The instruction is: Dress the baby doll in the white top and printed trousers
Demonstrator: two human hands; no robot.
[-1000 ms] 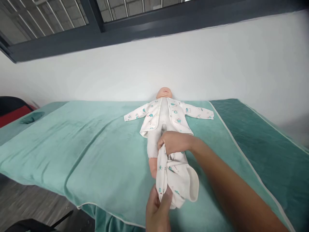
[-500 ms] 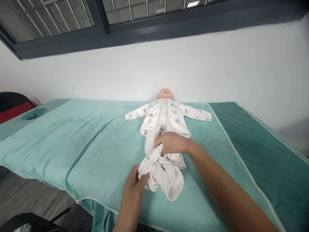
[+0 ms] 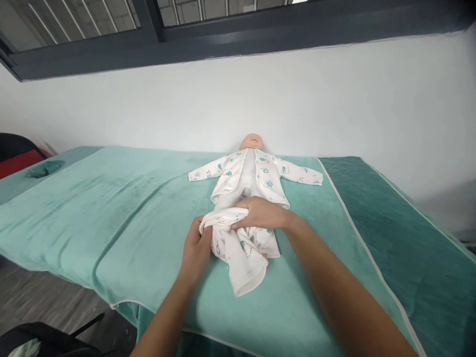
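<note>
A baby doll (image 3: 252,141) lies on its back, head toward the wall, its arms spread in an unfastened white printed jacket (image 3: 231,173). Both hands grip matching printed baby pants (image 3: 243,267) around the doll's legs. My left hand (image 3: 196,247) pinches the waistband at its left edge, beside the leg on the left. My right hand (image 3: 260,213) is closed on the same band, over the legs. One pant leg hangs loose toward me, and the other covers the leg on the right. Bunched fabric and my right hand hide most of the doll's lower legs.
A light green cover (image 3: 130,208) drapes the bed, with a darker green cloth (image 3: 372,198) on the right. Behind stand a white wall (image 3: 238,104) and a dark window frame (image 3: 238,42). A black bag-like item (image 3: 44,339) is at the lower left.
My left hand has moved up and left, drawing the waistband up around the doll's left-side leg. The loose pant leg has shifted left. My right hand stays over the legs, holding the band.
</note>
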